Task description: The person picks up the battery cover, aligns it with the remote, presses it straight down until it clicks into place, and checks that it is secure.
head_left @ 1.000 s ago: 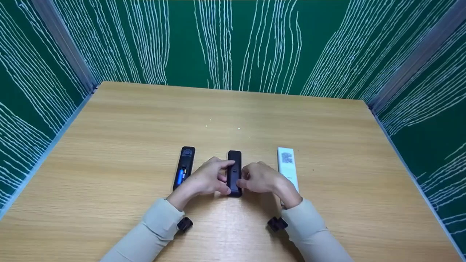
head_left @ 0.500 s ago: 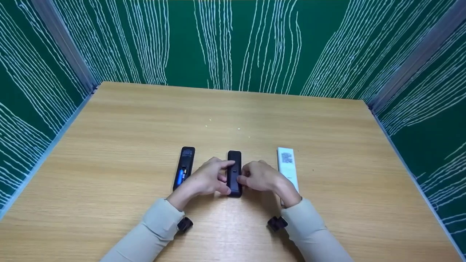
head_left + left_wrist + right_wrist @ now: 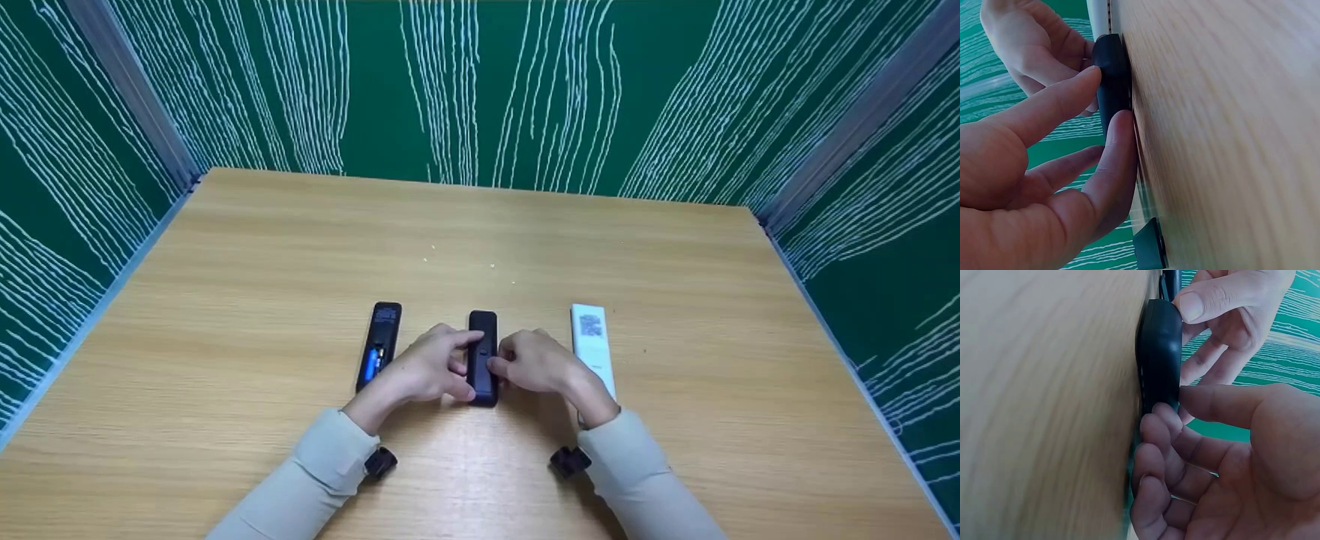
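Note:
A black remote control (image 3: 482, 324) lies back side up on the table between both hands. My left hand (image 3: 431, 364) holds it from the left, thumb at its near end and a finger reaching onto its back. From the right, my right hand (image 3: 541, 364) grips it, the thumb pressing on its back and the other fingers curled along its side. In the right wrist view those curled fingertips meet the edge of the dark remote (image 3: 1159, 349). The left wrist view shows the left thumb low against the remote (image 3: 1112, 73).
Left of the hands lies another black remote (image 3: 387, 319) with its battery compartment uncovered and a blue battery (image 3: 371, 364) inside. A white remote (image 3: 591, 337) lies on the right, partly behind the right wrist. Small white specks dot the wooden table (image 3: 480, 225); green walls (image 3: 382, 90) enclose it.
The right thumb has shifted slightly up the remote's back since one second ago. The left hand and all three remotes stay where they were.

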### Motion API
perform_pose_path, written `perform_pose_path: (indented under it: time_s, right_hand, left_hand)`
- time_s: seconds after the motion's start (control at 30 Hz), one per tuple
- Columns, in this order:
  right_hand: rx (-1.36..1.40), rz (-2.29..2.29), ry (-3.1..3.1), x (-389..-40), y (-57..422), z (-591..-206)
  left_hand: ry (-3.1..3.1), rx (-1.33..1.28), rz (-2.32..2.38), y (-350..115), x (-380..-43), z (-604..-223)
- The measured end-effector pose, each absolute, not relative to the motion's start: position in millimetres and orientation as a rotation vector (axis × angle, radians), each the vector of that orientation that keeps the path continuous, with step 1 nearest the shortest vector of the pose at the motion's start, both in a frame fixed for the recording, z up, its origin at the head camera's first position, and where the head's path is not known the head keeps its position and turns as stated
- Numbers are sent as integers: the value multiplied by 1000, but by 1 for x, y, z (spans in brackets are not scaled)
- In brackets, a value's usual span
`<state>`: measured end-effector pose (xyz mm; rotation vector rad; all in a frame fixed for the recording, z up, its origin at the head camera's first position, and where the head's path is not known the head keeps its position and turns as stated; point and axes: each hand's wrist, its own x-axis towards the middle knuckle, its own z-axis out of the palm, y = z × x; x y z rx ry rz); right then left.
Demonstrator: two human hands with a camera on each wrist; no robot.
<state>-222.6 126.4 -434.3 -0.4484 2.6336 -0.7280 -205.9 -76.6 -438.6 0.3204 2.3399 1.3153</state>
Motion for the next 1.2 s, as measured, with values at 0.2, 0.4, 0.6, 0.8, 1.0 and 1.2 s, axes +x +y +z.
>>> perform_pose_path:
  time_s: [0.2,0.4,0.6,0.8,1.0,1.2]
  right_hand:
    - [-424,-746,2627,-223,126,-436]
    - [-394,-767,2633,-222,125,-437]
    - [-382,-782,2629,-223,125,-437]
    - [-378,-775,2649,-223,123,-438]
    - [-346,-761,2660,-223,123,-438]
    - [-349,-753,2678,-223,124,-435]
  left_hand:
    - [2336,318,1316,-76,-206,-440]
    - [2354,327,1288,-77,-205,-439]
    - [2353,325,1291,-77,-206,-439]
    - [2341,312,1313,-76,-207,-440]
    - [2343,313,1309,-76,-207,-440]
    - [2328,326,1328,-78,-206,-439]
